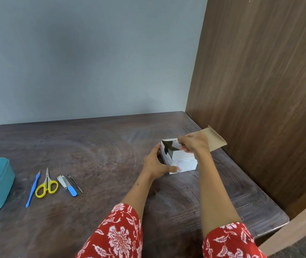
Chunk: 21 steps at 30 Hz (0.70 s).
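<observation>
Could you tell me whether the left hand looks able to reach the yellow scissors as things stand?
Probably yes, once it lets go: the left hand grips the white box, and only the flat nail clipper and tweezers lie between it and the yellow scissors.

Small white cardboard box (184,162): upright on its base, top open, dark interior visible, fine print on the near face. Its lid flap (217,140), brown on the inside, is folded back toward the wooden panel (260,90). Box stands near the panel's foot, left of it.
</observation>
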### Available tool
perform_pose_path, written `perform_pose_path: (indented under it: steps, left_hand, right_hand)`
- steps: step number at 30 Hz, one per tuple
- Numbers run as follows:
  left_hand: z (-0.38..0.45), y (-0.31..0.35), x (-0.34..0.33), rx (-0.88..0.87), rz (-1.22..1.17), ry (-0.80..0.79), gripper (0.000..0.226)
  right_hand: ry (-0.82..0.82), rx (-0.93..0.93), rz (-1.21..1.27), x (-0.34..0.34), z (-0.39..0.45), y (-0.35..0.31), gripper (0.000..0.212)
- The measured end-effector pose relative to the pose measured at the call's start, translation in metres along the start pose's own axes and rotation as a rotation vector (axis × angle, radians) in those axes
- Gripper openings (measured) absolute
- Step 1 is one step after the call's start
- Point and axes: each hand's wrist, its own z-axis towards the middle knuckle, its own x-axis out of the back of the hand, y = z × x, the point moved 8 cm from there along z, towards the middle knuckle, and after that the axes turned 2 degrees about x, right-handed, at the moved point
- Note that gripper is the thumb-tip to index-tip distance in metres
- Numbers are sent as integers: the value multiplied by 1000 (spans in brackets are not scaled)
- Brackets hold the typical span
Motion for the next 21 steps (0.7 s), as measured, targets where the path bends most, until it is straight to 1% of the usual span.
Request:
perform_pose_path:
  steps: [2, 5, 8, 12, 16, 21]
  left_hand:
    - [0, 0, 0, 4, -3, -3, 109]
    - [0, 0, 0, 7, 7, 3, 108]
    - [-1, -1, 0, 12, 11, 3, 107]
    - [0, -1, 0, 12, 21, 6, 107]
    - [0, -1, 0, 11, 20, 5, 107]
    - [1, -2, 0, 17, 26, 11, 107]
  right_hand:
    - [-6, 32, 29, 1, 0, -3, 8]
    - [-55, 76, 30, 0, 0, -6, 14]
    - [-92, 104, 0, -3, -1, -7, 13]
    - [-70, 162, -80, -4, -4, -10, 10]
    - [21, 239, -200, 0, -5, -14, 16]
    - [15, 282, -237, 0, -5, -18, 11]
